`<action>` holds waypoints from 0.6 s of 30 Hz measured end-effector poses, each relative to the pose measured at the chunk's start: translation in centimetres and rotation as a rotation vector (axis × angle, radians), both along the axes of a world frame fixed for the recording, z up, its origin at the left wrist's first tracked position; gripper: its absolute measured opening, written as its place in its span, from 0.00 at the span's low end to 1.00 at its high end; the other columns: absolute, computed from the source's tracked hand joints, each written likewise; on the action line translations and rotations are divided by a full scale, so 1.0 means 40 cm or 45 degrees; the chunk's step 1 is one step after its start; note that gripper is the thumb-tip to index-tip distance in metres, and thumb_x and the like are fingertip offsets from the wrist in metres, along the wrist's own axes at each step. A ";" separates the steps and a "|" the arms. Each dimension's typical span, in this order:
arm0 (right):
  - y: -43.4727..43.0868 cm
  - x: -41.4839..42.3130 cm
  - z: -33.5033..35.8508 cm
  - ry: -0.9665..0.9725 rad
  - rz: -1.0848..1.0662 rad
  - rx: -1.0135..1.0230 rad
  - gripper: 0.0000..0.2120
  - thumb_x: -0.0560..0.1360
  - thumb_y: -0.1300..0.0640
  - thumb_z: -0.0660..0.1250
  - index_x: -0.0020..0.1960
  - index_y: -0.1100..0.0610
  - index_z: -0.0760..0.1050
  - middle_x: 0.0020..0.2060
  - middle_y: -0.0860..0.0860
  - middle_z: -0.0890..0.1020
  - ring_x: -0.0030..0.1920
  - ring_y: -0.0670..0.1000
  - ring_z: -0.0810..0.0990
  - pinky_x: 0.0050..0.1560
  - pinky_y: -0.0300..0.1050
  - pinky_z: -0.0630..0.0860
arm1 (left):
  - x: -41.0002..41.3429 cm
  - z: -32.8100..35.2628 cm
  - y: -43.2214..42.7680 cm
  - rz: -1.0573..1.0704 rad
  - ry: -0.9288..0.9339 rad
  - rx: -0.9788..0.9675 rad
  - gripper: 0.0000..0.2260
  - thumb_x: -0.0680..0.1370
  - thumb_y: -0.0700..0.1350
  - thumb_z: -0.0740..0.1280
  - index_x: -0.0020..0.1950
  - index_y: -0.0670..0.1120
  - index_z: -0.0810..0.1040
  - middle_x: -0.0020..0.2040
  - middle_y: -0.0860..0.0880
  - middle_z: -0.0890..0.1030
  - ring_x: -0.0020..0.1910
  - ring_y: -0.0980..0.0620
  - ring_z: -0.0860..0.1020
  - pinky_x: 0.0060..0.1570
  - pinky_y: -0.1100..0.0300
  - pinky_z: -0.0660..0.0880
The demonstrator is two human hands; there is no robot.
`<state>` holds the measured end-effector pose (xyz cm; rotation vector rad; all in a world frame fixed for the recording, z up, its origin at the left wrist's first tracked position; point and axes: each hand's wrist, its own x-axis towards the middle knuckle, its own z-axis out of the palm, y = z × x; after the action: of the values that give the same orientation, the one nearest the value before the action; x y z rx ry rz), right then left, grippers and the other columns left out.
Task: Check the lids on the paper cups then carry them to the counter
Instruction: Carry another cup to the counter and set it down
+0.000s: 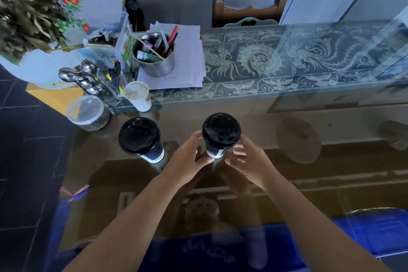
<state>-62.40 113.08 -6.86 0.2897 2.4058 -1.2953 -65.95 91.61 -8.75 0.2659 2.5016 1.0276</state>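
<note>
On the surface, left hand gripped one cup; right hand curled alongside, contact unclear. Even pressure round its lid was advisable.

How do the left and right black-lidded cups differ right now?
The left cup stands alone, untouched; the right cup sits between the left hand and the right hand. The left cup is close to the clear jar; the right cup is nearer the table's middle. Shared: both stand upright on the glass table, with black lids on and dark blue sides.
</note>
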 end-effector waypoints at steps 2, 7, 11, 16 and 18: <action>-0.008 0.025 0.014 0.027 0.023 0.097 0.32 0.77 0.55 0.74 0.77 0.48 0.66 0.71 0.49 0.76 0.71 0.50 0.75 0.69 0.51 0.76 | 0.024 0.023 -0.005 0.001 -0.003 -0.063 0.33 0.78 0.54 0.73 0.78 0.56 0.61 0.71 0.51 0.77 0.67 0.48 0.78 0.65 0.51 0.76; -0.022 0.125 0.077 -0.001 0.134 0.386 0.29 0.79 0.50 0.69 0.77 0.52 0.65 0.73 0.53 0.72 0.70 0.55 0.74 0.71 0.55 0.73 | 0.125 0.097 -0.024 0.016 0.012 -0.269 0.31 0.81 0.52 0.69 0.81 0.48 0.62 0.76 0.46 0.71 0.69 0.46 0.75 0.68 0.49 0.74; -0.043 0.208 0.158 -0.066 0.366 0.612 0.25 0.79 0.47 0.66 0.73 0.56 0.68 0.69 0.57 0.74 0.67 0.60 0.76 0.68 0.56 0.75 | 0.240 0.188 -0.046 0.057 0.064 -0.316 0.29 0.83 0.51 0.67 0.81 0.46 0.62 0.79 0.45 0.69 0.75 0.44 0.70 0.73 0.48 0.70; -0.137 0.261 0.236 0.075 0.574 0.674 0.23 0.79 0.44 0.65 0.67 0.58 0.74 0.63 0.56 0.80 0.63 0.58 0.79 0.59 0.51 0.76 | 0.373 0.285 -0.142 0.187 0.165 -0.314 0.26 0.83 0.54 0.66 0.78 0.47 0.66 0.68 0.46 0.78 0.65 0.46 0.77 0.62 0.53 0.73; -0.222 0.272 0.262 0.163 0.637 0.633 0.21 0.80 0.46 0.65 0.66 0.59 0.76 0.61 0.57 0.82 0.63 0.59 0.80 0.60 0.50 0.75 | 0.429 0.314 -0.216 0.293 0.181 -0.307 0.27 0.83 0.54 0.66 0.79 0.46 0.66 0.68 0.46 0.79 0.67 0.46 0.77 0.65 0.53 0.71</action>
<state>-51.51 104.21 3.60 -0.2623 2.6426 -0.5053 -48.80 82.95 3.82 -0.0232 2.8038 0.8009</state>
